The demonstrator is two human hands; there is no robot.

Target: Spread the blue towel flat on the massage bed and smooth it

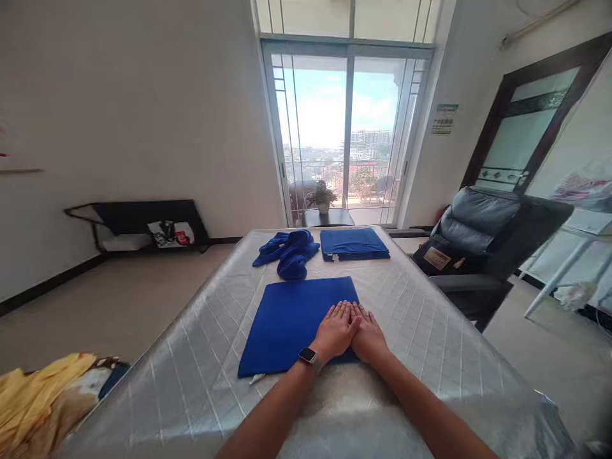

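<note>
A flat, folded blue cloth (291, 325) lies on the silvery quilted bed-like surface (201, 382) in front of me, a small white tag poking out at its near edge. My left hand (336, 330), with a watch on the wrist, rests flat on the cloth's right part, fingers stretched forward. Beside it, touching, my right hand (368, 333) lies flat along the cloth's right edge. Neither hand grips anything. Farther back, a crumpled blue cloth (294, 254) sits at the left, and a neatly folded stack of blue cloth (354, 243) at the right.
A black armchair (478, 236) with a bag on it stands to the right. Yellow fabric (48, 395) is heaped at the lower left. A folded black frame (148, 223) leans by the left wall. A potted plant (323, 194) stands before the sliding glass door (349, 127).
</note>
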